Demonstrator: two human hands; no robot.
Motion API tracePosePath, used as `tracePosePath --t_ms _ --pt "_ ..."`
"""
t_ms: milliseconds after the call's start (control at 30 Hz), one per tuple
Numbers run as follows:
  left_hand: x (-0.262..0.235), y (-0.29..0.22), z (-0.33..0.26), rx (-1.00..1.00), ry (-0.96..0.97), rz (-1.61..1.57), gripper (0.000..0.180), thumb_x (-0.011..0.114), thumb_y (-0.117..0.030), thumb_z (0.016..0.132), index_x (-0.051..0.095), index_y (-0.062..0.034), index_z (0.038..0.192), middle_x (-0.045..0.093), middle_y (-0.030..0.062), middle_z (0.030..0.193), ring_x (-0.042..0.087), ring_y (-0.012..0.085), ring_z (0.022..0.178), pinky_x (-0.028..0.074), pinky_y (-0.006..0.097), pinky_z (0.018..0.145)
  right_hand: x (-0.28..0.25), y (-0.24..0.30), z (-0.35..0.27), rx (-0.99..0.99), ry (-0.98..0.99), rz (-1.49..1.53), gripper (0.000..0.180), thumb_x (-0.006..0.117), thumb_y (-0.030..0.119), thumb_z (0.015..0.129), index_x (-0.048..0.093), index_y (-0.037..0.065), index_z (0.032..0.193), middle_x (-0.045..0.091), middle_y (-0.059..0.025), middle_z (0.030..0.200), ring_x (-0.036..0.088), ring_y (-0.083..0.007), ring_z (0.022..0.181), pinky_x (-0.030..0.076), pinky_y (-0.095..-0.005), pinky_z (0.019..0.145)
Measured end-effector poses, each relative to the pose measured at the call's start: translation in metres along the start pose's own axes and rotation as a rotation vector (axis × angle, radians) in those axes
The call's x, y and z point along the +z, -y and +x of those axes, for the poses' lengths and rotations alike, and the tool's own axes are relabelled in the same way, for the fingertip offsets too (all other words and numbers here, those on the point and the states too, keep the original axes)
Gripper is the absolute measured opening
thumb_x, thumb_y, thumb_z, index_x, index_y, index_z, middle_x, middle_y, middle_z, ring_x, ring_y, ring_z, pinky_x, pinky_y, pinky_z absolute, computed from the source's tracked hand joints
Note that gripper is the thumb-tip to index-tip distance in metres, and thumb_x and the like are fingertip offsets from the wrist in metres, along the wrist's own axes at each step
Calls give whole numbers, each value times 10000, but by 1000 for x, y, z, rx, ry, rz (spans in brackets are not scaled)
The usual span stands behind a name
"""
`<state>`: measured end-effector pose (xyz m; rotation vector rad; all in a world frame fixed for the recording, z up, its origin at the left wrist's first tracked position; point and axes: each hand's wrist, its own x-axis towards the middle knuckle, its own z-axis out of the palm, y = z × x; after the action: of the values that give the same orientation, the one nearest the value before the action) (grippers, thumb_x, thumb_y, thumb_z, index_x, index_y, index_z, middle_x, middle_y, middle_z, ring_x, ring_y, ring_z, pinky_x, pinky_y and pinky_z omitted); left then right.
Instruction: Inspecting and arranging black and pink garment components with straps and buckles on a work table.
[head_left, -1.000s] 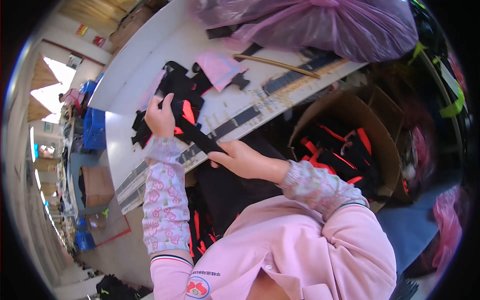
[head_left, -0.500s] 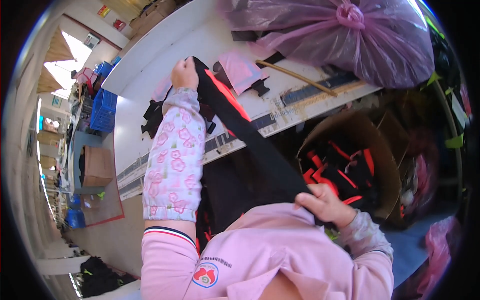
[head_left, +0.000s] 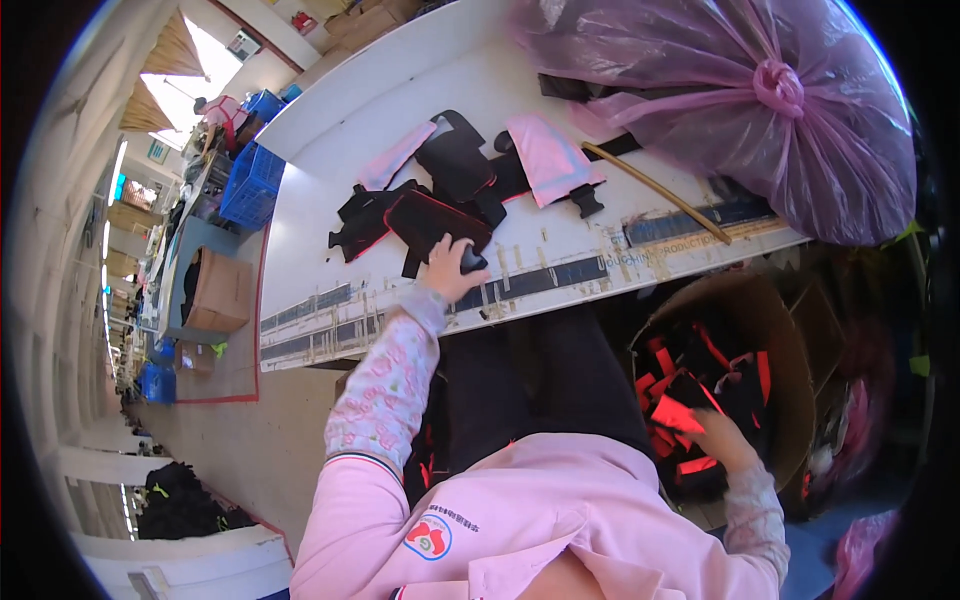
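At the near edge of the white table, my left hand (head_left: 452,268) has its fingers curled on a small rounded black piece (head_left: 473,261); its exact kind is unclear. It adjoins a black padded fabric piece (head_left: 437,222) with red edging. More black pieces with straps and a buckle (head_left: 361,222) lie just beyond. To the right, my right hand (head_left: 728,441) reaches into a cardboard box, over a black strap with a bright red-orange face (head_left: 680,414). Its fingers are partly hidden and blurred, so its grip does not show.
The cardboard box (head_left: 797,330) holds several black and red straps. On the table (head_left: 330,285) are pink-and-black pieces (head_left: 543,165), a wooden stick (head_left: 660,190) and a large tied purple plastic bag (head_left: 800,160). A person (head_left: 222,120) stands far left near blue crates (head_left: 252,185).
The long black-and-red strap stretched between my hands has left the table. My left hand came down to the black piece near the edge; my right hand moved right into the box.
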<state>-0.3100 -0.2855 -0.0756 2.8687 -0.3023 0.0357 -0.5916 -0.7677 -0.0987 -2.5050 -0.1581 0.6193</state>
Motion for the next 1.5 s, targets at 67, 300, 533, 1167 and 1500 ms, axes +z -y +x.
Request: tracePosePath --t_ms 67,300,533,1167,1500 --pt "11 2 -21 63 -76 -169 526 693 -470 726 577 -153 1129 377 252 1359 337 427 1262 276 510 1037 -15 49 75 -217 -106 113 277 585 161 821 596 11 1054 614 -186 1006 576 -362 941 464 -423 812" --pt "20 -28 -78 -49 16 -616 341 521 -379 905 643 -120 1090 494 156 1320 251 341 1356 162 463 1092 -23 220 220 -866 -528 -67 323 687 116 701 579 75 1003 556 -97 981 524 -289 972 416 -392 810" --pt "18 -51 -99 2 -191 -508 357 712 -294 763 607 -118 1055 562 132 1218 321 323 1319 163 526 1080 15 233 254 -819 -485 -93 128 695 147 694 582 94 722 534 -72 817 533 -276 837 412 -395 722" --pt "20 -76 -102 49 -595 -275 348 711 -66 654 572 -84 972 572 127 1063 533 319 1001 396 408 868 23 252 260 -328 -508 964 124 599 95 853 547 18 771 533 -29 649 542 -177 622 420 -326 569" --pt "26 -66 -99 -410 -346 -1756 335 474 4 714 619 30 1015 642 101 936 606 161 847 476 282 797 24 258 226 -378 -587 538 49 521 19 866 500 -10 899 523 -154 798 517 -276 733 441 -370 705"
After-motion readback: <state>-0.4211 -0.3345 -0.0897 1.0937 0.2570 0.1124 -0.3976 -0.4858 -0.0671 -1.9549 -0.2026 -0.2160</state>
